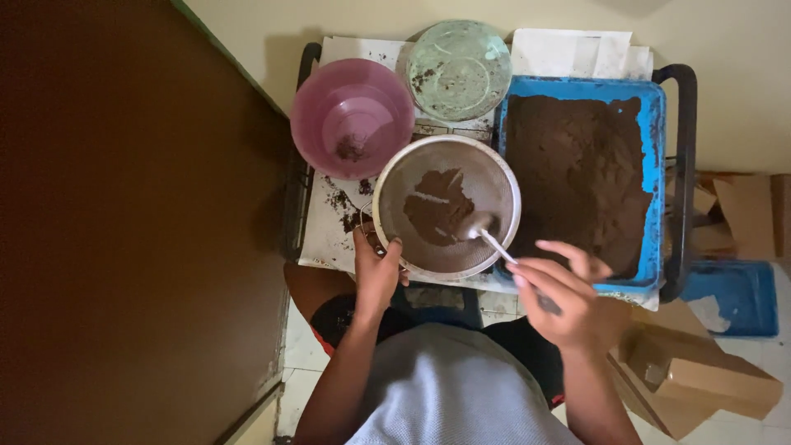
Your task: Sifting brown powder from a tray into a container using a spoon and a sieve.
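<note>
Your left hand (376,276) is clenched around the near rim and handle of the round metal sieve (446,206), thumb over the edge, holding it level. Your right hand (560,297) grips the handle of a metal spoon (486,231) between thumb and fingertips, with the index finger stretched out above it. The spoon's bowl lies inside the sieve, just beyond your right fingertips, resting on the mesh beside a clump of brown powder (437,206) that sits in the middle of the sieve.

Directly past your right fingers, and touching the sieve's right edge, is a blue rectangular tray (655,165) filled with more of the same brown powder. Beyond your left fingers, past the sieve's far rim, stands a pink plastic bowl (352,115) with a little dark residue at its bottom. Just beside it, farther still, is a pale green bowl (459,70) speckled with dark crumbs. All of these rest on white paper (329,231) dusted with spilled powder, spread over a dark-framed trolley (684,165). Cardboard boxes (700,379) lie on the floor, off to the outer side of your right hand.
</note>
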